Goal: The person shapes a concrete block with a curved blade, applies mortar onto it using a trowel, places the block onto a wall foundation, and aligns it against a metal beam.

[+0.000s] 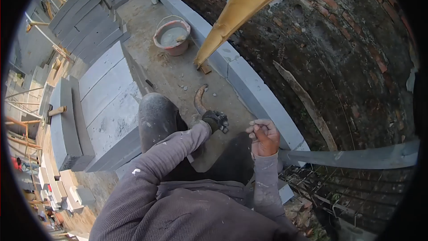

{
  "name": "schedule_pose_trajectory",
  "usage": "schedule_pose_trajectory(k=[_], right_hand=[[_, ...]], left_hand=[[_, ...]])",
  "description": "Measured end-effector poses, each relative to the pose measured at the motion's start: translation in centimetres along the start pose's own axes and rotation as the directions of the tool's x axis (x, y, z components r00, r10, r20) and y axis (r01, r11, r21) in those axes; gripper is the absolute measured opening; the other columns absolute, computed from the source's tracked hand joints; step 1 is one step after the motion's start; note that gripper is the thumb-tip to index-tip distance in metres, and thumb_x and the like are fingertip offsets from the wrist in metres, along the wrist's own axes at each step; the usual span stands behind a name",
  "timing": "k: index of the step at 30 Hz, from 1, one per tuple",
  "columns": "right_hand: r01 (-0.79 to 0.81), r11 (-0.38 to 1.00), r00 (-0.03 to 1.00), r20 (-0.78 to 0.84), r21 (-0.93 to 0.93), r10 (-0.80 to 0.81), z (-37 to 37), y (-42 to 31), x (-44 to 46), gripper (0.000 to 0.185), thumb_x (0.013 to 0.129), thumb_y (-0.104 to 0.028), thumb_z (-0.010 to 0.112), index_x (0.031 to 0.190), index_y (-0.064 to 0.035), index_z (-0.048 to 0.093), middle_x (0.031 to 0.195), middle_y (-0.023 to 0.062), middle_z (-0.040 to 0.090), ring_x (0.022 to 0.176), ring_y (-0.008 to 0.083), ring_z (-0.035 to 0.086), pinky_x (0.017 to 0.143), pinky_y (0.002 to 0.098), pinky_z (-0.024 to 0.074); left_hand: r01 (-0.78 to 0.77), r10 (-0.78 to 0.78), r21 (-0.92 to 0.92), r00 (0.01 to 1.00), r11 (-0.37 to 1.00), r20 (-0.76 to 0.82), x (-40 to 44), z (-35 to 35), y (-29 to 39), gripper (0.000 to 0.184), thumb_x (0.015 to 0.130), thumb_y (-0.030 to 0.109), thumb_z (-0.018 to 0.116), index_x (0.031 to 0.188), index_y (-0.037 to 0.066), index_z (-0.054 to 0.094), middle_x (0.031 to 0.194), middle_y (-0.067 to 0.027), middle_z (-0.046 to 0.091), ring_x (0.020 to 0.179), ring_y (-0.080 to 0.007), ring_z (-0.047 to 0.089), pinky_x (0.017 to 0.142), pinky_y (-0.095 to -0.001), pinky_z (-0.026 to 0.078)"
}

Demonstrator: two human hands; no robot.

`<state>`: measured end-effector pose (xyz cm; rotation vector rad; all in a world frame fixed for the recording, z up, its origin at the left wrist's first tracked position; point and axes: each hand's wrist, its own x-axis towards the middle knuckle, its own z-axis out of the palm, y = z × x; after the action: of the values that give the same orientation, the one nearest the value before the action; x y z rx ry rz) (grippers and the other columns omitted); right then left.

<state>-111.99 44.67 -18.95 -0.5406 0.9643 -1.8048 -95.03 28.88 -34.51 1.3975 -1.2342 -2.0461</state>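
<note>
My left hand (216, 121), in a dark, dusty glove, is low over the floor in front of my knees. Its fingers look curled, and what they hold, if anything, is hidden. A curved, rusty-brown piece (199, 100) reaches from beside the glove toward the bucket; I cannot tell whether the hand grips it. My right hand (265, 137) is bare and dusty, raised near the low block wall (256, 96). Its thumb and fingers are drawn together, and nothing between them can be made out.
A bucket (173, 50) of grey mortar stands ahead on the concrete floor (147, 58). Grey blocks (109, 87) are stacked at left, with a wooden-handled tool (57, 111) on them. A yellowish pole (240, 13) slants overhead. A grey pipe (356, 157) crosses at right beside the old brick wall (330, 62).
</note>
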Motion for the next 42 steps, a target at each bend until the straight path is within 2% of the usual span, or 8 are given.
schedule_pose_trajectory(k=[7, 13, 22, 24, 28, 34, 38, 42], right_hand=[[-0.386, 0.922, 0.86, -0.378, -0.041, 0.343, -8.8, 3.4, -10.1, 0.032, 0.102, -0.031, 0.061, 0.085, -0.0032, 0.06, 0.052, 0.0005, 0.047, 0.035, 0.0102, 0.04, 0.032, 0.0267, 0.0271], [-0.277, 0.96, 0.66, -0.72, 0.029, 0.212, -17.0, 4.8, -15.9, 0.025, 0.099, -0.027, 0.066, 0.087, -0.0057, 0.061, 0.058, 0.0024, 0.055, 0.038, 0.0134, 0.047, 0.035, 0.0271, 0.0336], [0.026, 0.996, 0.451, -0.89, 0.087, 0.066, -23.7, 6.6, -15.6, 0.009, 0.093, -0.01, 0.068, 0.101, -0.0049, 0.066, 0.077, 0.0106, 0.069, 0.063, 0.0204, 0.066, 0.055, 0.0325, 0.0525], [-0.291, 0.705, 0.432, -0.746, -0.647, -0.506, -25.5, 7.3, -14.5, 0.022, 0.09, -0.01, 0.068, 0.11, -0.0019, 0.066, 0.078, 0.0132, 0.069, 0.07, 0.029, 0.069, 0.067, 0.0373, 0.0559], [-0.534, 0.012, 0.516, -0.337, -0.845, -0.788, -23.9, 2.2, -12.2, 0.022, 0.09, -0.01, 0.064, 0.108, 0.0029, 0.067, 0.095, 0.0194, 0.072, 0.082, 0.0345, 0.071, 0.077, 0.0439, 0.0584], [-0.746, -0.23, 0.665, -0.721, -0.625, -0.197, -25.5, -0.9, -8.8, 0.027, 0.083, -0.009, 0.062, 0.108, -0.0007, 0.067, 0.101, 0.0229, 0.072, 0.107, 0.0401, 0.065, 0.092, 0.0495, 0.0531], [-0.681, -0.398, 0.725, -0.643, -0.615, -0.248, -27.7, 0.1, -8.4, 0.021, 0.084, -0.013, 0.059, 0.099, -0.0049, 0.072, 0.105, 0.023, 0.072, 0.107, 0.0404, 0.064, 0.091, 0.0494, 0.0529], [-0.756, -0.188, 0.654, -0.711, -0.627, -0.258, -32.1, 1.6, -10.1, 0.03, 0.084, -0.023, 0.062, 0.108, -0.0077, 0.071, 0.111, 0.0209, 0.07, 0.109, 0.0375, 0.064, 0.094, 0.0489, 0.0498]], left_hand=[[0.137, -0.108, 0.162, 0.978, 0.977, -0.176, -0.3, 4.6, 4.7, 0.05, 0.093, 0.054, 0.066, 0.088, 0.004, 0.066, 0.07, -0.0076, 0.065, 0.05, -0.0238, 0.061, 0.039, -0.0358, 0.045], [0.016, -0.007, -0.186, 0.999, 0.982, 0.046, 0.8, 10.0, 2.3, 0.039, 0.1, 0.034, 0.064, 0.097, -0.004, 0.064, 0.072, -0.0081, 0.063, 0.052, -0.016, 0.056, 0.049, -0.026, 0.049], [0.134, -0.207, 0.243, 0.929, 0.961, 0.307, 4.8, 13.0, 0.4, 0.034, 0.098, 0.027, 0.068, 0.115, -0.003, 0.065, 0.1, -0.0168, 0.073, 0.078, -0.021, 0.07, 0.066, -0.0274, 0.059], [0.146, -0.212, 0.209, 0.917, 0.967, 0.339, 3.2, 13.7, 0.0, 0.034, 0.098, 0.026, 0.068, 0.116, -0.003, 0.065, 0.102, -0.0174, 0.073, 0.081, -0.0221, 0.071, 0.067, -0.0286, 0.061], [0.162, -0.226, 0.189, 0.892, 0.968, 0.392, 3.1, 13.9, -2.7, 0.032, 0.098, 0.021, 0.067, 0.117, -0.004, 0.064, 0.107, -0.0191, 0.071, 0.088, -0.0253, 0.072, 0.075, -0.0341, 0.064], [0.033, -0.226, 0.342, 0.809, 0.939, 0.543, 2.4, 18.5, -3.4, 0.031, 0.1, 0.018, 0.065, 0.122, -0.003, 0.064, 0.112, -0.0128, 0.071, 0.092, -0.0206, 0.071, 0.081, -0.0337, 0.062], [0.098, -0.295, 0.323, 0.704, 0.941, 0.646, 0.8, 22.9, -4.4, 0.033, 0.101, 0.022, 0.064, 0.125, 0.0, 0.064, 0.122, -0.0101, 0.069, 0.109, -0.0165, 0.065, 0.095, -0.03, 0.054], [-0.391, 0.009, 0.368, 0.696, 0.844, 0.718, 1.7, 25.8, -11.5, 0.041, 0.1, 0.021, 0.064, 0.134, 0.0, 0.059, 0.13, -0.008, 0.066, 0.12, -0.0182, 0.06, 0.106, -0.0318, 0.044]])
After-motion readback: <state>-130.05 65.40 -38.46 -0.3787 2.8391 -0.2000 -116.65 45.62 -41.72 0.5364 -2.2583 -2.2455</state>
